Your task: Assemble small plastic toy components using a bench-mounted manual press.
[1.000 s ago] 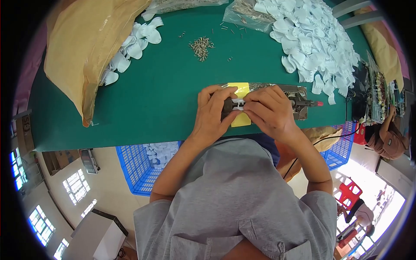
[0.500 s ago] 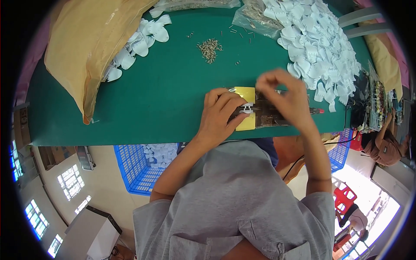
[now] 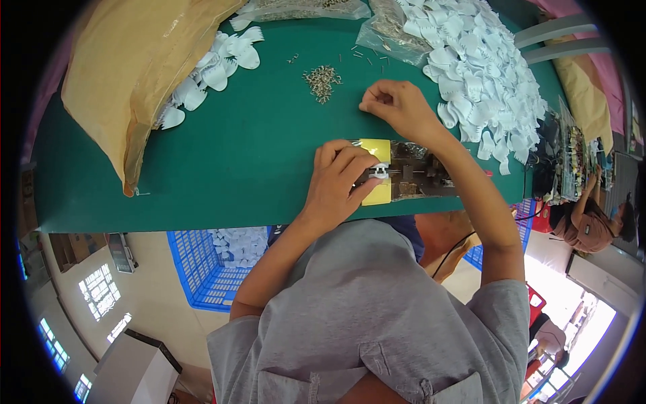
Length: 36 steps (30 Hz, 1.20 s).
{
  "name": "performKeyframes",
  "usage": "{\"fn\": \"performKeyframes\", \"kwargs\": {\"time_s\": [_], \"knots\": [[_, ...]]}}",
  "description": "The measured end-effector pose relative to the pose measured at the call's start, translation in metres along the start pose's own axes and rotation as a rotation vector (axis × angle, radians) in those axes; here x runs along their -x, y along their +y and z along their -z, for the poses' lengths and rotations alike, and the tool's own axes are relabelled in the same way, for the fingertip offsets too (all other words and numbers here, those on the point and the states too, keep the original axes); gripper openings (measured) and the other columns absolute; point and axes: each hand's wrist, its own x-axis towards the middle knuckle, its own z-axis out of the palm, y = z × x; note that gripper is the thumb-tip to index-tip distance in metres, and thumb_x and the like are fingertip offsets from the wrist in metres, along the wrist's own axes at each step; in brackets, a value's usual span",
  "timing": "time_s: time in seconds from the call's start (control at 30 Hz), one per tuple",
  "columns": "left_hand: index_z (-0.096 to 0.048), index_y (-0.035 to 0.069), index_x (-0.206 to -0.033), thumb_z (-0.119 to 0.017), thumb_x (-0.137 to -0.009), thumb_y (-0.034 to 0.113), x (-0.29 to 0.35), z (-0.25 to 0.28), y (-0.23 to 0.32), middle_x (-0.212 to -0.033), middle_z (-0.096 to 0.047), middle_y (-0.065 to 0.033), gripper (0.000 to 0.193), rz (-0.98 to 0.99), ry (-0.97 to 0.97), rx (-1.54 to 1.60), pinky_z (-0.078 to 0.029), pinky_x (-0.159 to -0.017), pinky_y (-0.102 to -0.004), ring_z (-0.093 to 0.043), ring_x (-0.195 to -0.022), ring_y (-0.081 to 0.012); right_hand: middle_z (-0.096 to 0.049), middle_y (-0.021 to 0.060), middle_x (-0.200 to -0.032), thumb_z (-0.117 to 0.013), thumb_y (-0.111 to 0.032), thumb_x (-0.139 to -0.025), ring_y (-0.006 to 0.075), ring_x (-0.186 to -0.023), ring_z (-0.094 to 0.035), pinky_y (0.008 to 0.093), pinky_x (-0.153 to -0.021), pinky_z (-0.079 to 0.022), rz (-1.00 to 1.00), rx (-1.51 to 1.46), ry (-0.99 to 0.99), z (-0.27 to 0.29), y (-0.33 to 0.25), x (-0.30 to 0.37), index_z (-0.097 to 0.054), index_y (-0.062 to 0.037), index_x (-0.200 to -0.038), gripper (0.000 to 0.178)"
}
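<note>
My left hand [image 3: 336, 180] is closed on a small white plastic clip piece [image 3: 380, 171], thumb and fingers pressing from either side. The piece sits over the yellow plate [image 3: 377, 194] of a flat, dark work fixture [image 3: 420, 185] near the table's front edge. Beyond the fixture, my right hand [image 3: 402, 111] hovers over the table with its fingers curled together. Whatever its fingertips may hold cannot be made out. Closest to them is a small heap of tiny metal springs [image 3: 322, 82], just ahead and to the left.
A large pile of white toothed plastic pieces [image 3: 484, 81] covers the right of the green table [image 3: 222, 168]. At left, a brown paper sack [image 3: 134, 87] spills similar pieces [image 3: 215, 67]. Thin metal pins [image 3: 363, 56] lie near a clear bag [image 3: 387, 40]. A blue basket [image 3: 195, 269] stands below.
My right hand has moved away from the fixture, forward and left toward the springs. My left hand keeps its hold on the white clip piece.
</note>
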Motion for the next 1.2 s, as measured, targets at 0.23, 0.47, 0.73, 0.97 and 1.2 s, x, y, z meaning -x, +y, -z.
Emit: {"fn": "performKeyframes", "kwargs": {"time_s": [0.23, 0.47, 0.73, 0.97, 1.2], "knots": [[-0.069, 0.012, -0.113, -0.082, -0.086, 0.020, -0.002, 0.000, 0.002, -0.117, -0.066, -0.0027, 0.031, 0.006, -0.004, 0.018, -0.042, -0.101, -0.0463, -0.053, -0.118, -0.0304, -0.069, 0.0031, -0.086, -0.073, -0.007, -0.096, 0.0120, -0.077, -0.061, 0.0293, -0.073, -0.051, -0.069, -0.307, 0.028, 0.008, -0.036, 0.102, -0.074, -0.0004, -0.101, 0.008], [-0.068, 0.011, -0.114, -0.083, -0.084, 0.018, -0.002, -0.002, 0.001, -0.117, -0.067, -0.0038, 0.034, 0.014, -0.004, -0.001, -0.042, -0.102, -0.0465, -0.053, -0.119, -0.0309, -0.060, 0.0079, -0.084, -0.072, -0.010, -0.093, 0.0271, -0.086, -0.053, 0.0389, -0.083, -0.042, 0.119, -0.088, 0.074, 0.000, -0.033, 0.109, -0.074, -0.0055, -0.098, 0.007], [-0.068, 0.011, -0.115, -0.083, -0.084, 0.019, 0.000, -0.003, 0.001, -0.117, -0.067, -0.0036, 0.035, 0.012, 0.007, -0.016, -0.041, -0.102, -0.0468, -0.053, -0.119, -0.0305, -0.059, 0.0086, -0.083, -0.073, -0.012, -0.093, 0.0275, -0.087, -0.053, 0.0404, -0.083, -0.042, 0.116, -0.039, 0.058, -0.006, -0.031, 0.110, -0.075, -0.0072, -0.099, 0.007], [-0.069, 0.012, -0.114, -0.083, -0.085, 0.022, 0.000, -0.001, 0.002, -0.119, -0.067, -0.0019, 0.034, 0.027, 0.003, -0.027, -0.040, -0.102, -0.0456, -0.053, -0.119, -0.0290, -0.067, 0.0021, -0.084, -0.081, -0.010, -0.086, 0.0243, -0.085, -0.055, 0.0377, -0.085, -0.041, 0.216, -0.027, 0.288, -0.023, -0.029, 0.116, -0.076, -0.0095, -0.093, 0.008], [-0.069, 0.012, -0.111, -0.083, -0.085, 0.023, -0.001, -0.001, 0.003, -0.116, -0.067, -0.0036, 0.032, 0.022, 0.005, -0.018, -0.040, -0.101, -0.0456, -0.055, -0.118, -0.0286, -0.069, -0.0010, -0.083, -0.084, -0.012, -0.083, 0.0191, -0.083, -0.057, 0.0352, -0.083, -0.044, -0.043, -0.160, 0.175, -0.013, -0.036, 0.111, -0.073, -0.0102, -0.099, 0.020]]}}
